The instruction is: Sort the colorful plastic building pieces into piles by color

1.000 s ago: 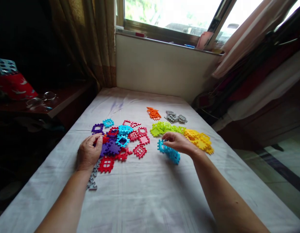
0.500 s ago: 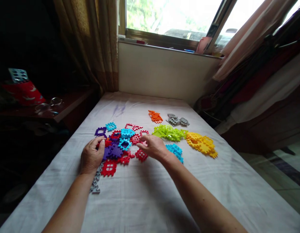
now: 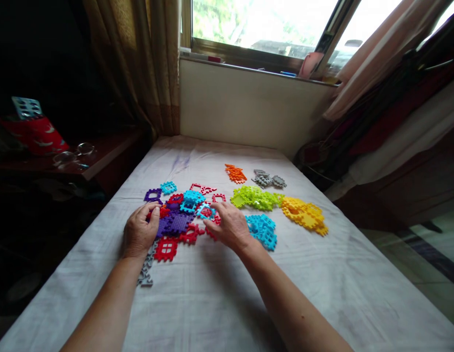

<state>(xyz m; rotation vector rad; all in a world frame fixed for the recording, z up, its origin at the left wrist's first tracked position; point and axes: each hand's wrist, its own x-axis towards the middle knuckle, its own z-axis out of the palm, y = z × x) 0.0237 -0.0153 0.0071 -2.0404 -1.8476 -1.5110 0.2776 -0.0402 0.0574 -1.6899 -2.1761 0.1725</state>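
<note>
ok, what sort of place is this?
Probably a room in a home, perhaps a bedroom: a gold-brown patterned fabric curtain hangs beside the metal-framed glass window, pale pink cloth hangs at the picture's right, and clear-lensed eyeglasses lie on a dark reddish-brown surface.

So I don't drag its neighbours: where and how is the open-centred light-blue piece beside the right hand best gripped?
Probably pinch the open-centred light-blue piece by its right rim, coming from the right, where the right hand is. Red shows through its centre, leaving a frame to pinch; its left side faces the purple pieces.
</note>
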